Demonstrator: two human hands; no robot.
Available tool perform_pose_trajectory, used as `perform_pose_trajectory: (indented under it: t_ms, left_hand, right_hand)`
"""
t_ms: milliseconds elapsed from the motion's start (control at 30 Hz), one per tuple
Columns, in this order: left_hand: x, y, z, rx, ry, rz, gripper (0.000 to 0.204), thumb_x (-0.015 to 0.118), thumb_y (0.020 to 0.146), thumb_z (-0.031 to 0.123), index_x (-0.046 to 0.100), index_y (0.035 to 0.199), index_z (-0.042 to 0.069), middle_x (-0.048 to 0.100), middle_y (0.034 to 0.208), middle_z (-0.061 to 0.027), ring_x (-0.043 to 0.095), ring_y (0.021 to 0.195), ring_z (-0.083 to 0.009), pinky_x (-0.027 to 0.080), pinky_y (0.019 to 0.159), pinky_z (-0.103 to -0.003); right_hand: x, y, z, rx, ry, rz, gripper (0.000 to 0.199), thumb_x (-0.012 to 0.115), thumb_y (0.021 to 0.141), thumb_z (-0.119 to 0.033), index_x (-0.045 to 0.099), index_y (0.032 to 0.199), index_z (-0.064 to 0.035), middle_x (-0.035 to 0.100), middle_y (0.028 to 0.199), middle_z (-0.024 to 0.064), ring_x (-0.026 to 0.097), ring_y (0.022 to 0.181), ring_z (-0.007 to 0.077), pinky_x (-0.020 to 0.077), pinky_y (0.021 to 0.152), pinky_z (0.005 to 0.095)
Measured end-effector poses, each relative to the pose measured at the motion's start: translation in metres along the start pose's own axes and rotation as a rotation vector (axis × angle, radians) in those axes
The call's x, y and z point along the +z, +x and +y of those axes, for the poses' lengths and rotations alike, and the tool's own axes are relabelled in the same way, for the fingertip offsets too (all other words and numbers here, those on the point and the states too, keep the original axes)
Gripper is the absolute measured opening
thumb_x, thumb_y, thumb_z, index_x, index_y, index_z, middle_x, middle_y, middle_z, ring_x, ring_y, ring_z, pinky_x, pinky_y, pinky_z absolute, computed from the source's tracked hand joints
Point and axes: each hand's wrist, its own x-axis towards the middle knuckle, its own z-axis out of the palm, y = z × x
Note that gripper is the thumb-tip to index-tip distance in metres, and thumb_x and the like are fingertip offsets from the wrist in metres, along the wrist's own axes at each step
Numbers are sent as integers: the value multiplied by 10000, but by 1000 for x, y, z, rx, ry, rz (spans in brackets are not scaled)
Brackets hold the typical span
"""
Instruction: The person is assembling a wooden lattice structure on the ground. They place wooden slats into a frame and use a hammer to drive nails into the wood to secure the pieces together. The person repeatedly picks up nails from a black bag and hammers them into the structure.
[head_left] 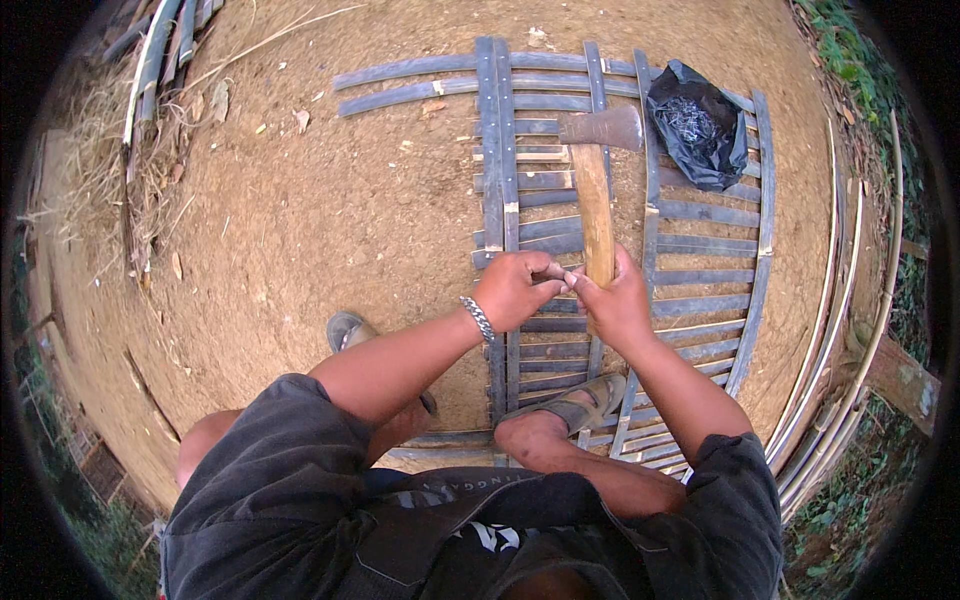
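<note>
My right hand point(620, 300) grips the lower end of an axe's wooden handle point(594, 205). The rusty axe head point(605, 128) points away from me, above the slats. Beside it, my left hand point(515, 290) is closed in a pinch, its fingertips meeting those of my right hand. Whatever small thing sits between the fingertips is too small to make out. Both hands are over a panel of dark bamboo slats point(705, 212) lying on the ground, with crosspieces fastened across them. On its far right part rests an open black plastic bag point(722, 155) with many thin, shiny nails point(690, 120).
My sandalled right foot point(570, 405) is on the near part of the panel; my left shoe point(350, 330) stands on bare dirt point(300, 200). Bamboo poles point(155, 60) and dry straw point(85, 190) lie far left. Long bamboo poles point(850, 370) run along the right edge beside greenery.
</note>
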Motion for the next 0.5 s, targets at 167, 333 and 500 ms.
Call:
perform_pose_trajectory:
  t_ms: [167,333,500]
  left_hand:
    - [8,-4,-18,123,119,168,170,753,903,174,750,1016,48,747,931,-166,733,863,-332,567,791,-410]
    - [10,23,-45,-158,55,631,145,715,926,165,703,987,34,717,980,-175,688,907,-356,531,799,-439]
    - [13,79,-63,-27,194,1069,140,669,942,137,597,990,28,620,1004,-172,578,1020,-384,424,928,-491]
  right_hand:
    - [5,3,9,15,12,40,383,765,913,-47,522,1207,-14,668,862,29,593,623,82,501,530,248]
    - [-6,10,19,15,36,84,369,773,908,-61,530,1183,-27,647,845,22,594,618,88,505,527,262]
    - [-7,6,31,60,28,59,367,773,905,-67,527,1175,-28,635,838,25,593,612,96,498,525,268]
